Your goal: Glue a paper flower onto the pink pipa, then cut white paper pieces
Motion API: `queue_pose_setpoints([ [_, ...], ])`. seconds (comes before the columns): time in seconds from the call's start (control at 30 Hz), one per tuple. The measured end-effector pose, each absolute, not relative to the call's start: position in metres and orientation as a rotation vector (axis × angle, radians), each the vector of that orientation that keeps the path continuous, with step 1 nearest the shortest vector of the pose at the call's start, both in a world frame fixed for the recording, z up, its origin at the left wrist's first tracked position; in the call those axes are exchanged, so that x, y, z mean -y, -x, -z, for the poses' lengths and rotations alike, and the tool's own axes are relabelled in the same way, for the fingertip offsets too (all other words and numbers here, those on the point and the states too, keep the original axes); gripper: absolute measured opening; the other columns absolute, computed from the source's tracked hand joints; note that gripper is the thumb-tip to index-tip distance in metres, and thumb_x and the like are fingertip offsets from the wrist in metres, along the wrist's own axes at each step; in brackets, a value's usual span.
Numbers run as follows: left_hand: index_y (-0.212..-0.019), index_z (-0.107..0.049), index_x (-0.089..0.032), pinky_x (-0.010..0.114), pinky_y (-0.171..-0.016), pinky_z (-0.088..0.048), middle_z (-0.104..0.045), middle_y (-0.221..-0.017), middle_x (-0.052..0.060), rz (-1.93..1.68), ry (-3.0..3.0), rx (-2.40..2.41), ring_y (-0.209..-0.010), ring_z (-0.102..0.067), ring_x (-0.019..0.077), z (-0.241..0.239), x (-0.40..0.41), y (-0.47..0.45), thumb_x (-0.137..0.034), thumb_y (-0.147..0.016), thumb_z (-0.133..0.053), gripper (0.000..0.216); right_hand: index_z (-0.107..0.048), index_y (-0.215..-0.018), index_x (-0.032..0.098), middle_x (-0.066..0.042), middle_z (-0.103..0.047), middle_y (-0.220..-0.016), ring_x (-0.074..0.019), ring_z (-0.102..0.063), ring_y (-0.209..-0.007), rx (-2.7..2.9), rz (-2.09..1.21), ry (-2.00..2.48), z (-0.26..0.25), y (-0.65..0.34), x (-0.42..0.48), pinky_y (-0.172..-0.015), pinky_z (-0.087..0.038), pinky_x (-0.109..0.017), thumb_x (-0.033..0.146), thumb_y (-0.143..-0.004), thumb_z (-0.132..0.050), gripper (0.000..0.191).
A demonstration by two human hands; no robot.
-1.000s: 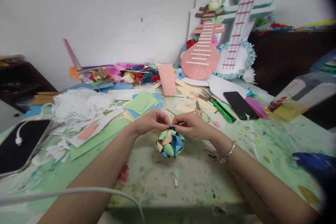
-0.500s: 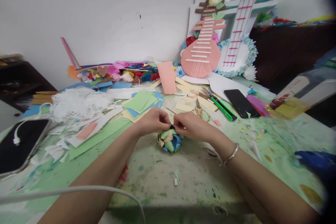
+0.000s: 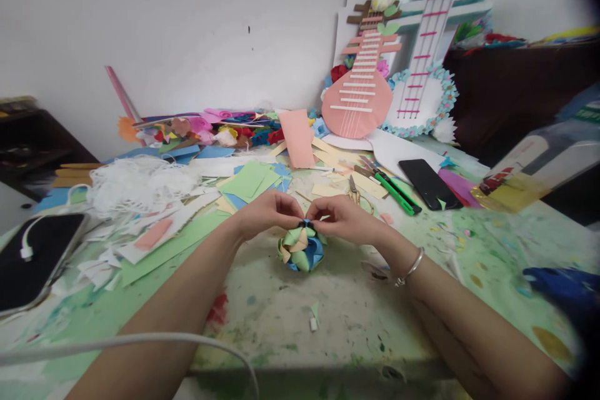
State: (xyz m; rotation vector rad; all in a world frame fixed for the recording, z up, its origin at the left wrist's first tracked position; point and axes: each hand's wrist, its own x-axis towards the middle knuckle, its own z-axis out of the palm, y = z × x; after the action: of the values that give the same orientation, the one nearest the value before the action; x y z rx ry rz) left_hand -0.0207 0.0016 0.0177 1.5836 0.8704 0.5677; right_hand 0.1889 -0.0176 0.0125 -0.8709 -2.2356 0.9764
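Head view: a folded-paper ball [image 3: 300, 255] in green, cream and blue sits at the middle of the near worktop [image 3: 356, 331], directly under the person's joined fingertips; whether it rests on the surface or hangs slightly above it, I cannot tell. At the ball's twelve o'clock, the left hand [image 3: 270, 214] and right hand [image 3: 344, 219] pinch its crown, thumbs and forefingers closed on a small dark piece whose exact kind is too small to make out. The left comes in from about ten o'clock, the right, wearing a silver bracelet [image 3: 414, 267] at its wrist, from two.

Taking the ball as the dial's centre, gold-handled scissors [image 3: 352, 185] lie near two o'clock, then a green utility knife [image 3: 397, 192] and, farther out, a black smartphone [image 3: 427, 183]. A pink paper lute [image 3: 356, 114] leans by the wall at one o'clock. At twelve stands a pink card [image 3: 297, 140]; toward eleven, green paper sheets [image 3: 248, 180] overlap on blue ones. Tangled white string [image 3: 135, 184] heaps at ten, and a black-screened device [image 3: 40, 269] bearing a white cable plug [image 3: 27, 252] lies at nine. At six, near the worktop's front edge, is a small white scrap [image 3: 314, 324].
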Motion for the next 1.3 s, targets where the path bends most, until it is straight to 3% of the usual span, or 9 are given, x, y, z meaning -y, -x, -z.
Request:
queue_pose_setpoints([
  [0.3, -0.076, -0.067, -0.011, 0.017, -0.049, -0.039, -0.063, -0.063, 0.001, -0.519, -1.319, -0.782, -0.053, -0.054, 0.0072, -0.003, -0.007, 0.021, -0.029, -0.065, -0.08, 0.025, -0.065, -0.079, 0.015, -0.001, -0.066, -0.074, -0.0102, -0.057, -0.067, 2.263, -0.789, 0.95, -0.013, -0.187, 0.018, -0.062, -0.04, -0.021, 0.02, -0.082, -0.055, 0.011],
  [0.43, -0.076, -0.068, -0.009, 0.018, -0.054, -0.041, -0.064, -0.066, 0.003, -0.481, -1.301, -0.757, -0.057, -0.056, 0.0083, 0.0, -0.009, 0.022, -0.028, -0.062, -0.082, 0.027, -0.066, -0.081, 0.014, -0.001, -0.067, -0.073, -0.0103, -0.056, -0.066, 2.271, -0.848, 0.909, -0.012, -0.187, 0.017, -0.062, -0.039, -0.021, 0.019, -0.081, -0.057, 0.01],
  [0.67, -0.071, -0.064, -0.01, 0.017, -0.052, -0.035, -0.058, -0.062, -0.001, -0.494, -1.359, -0.76, -0.055, -0.049, 0.0061, -0.002, -0.007, 0.012, -0.024, -0.063, -0.077, 0.021, -0.067, -0.082, 0.014, -0.001, -0.066, -0.073, -0.0107, -0.054, -0.066, 2.242, -0.902, 0.896, -0.006, -0.192, 0.012, -0.06, -0.038, -0.022, 0.026, -0.082, -0.057, 0.015],
  [0.83, -0.065, -0.061, -0.01, 0.018, -0.048, -0.029, -0.053, -0.057, -0.003, -0.543, -1.482, -0.914, -0.051, -0.043, 0.0054, -0.011, -0.001, 0.007, -0.018, -0.06, -0.07, 0.013, -0.064, -0.077, 0.015, 0.0, -0.066, -0.073, -0.0107, -0.056, -0.067, 2.236, -0.849, 0.937, -0.004, -0.19, 0.011, -0.061, -0.04, -0.021, 0.018, -0.077, -0.057, 0.008],
  [1.3, -0.058, -0.059, -0.013, 0.019, -0.05, -0.037, -0.057, -0.056, -0.002, -0.631, -1.867, -1.153, -0.055, -0.05, 0.0093, -0.02, 0.004, 0.005, -0.016, -0.06, -0.06, 0.003, -0.063, -0.072, 0.015, -0.001, -0.065, -0.068, -0.0103, -0.054, -0.062, 2.304, -0.516, 1.178, -0.01, -0.178, 0.021, -0.058, -0.032, -0.021, 0.011, -0.074, -0.054, 0.01],
])
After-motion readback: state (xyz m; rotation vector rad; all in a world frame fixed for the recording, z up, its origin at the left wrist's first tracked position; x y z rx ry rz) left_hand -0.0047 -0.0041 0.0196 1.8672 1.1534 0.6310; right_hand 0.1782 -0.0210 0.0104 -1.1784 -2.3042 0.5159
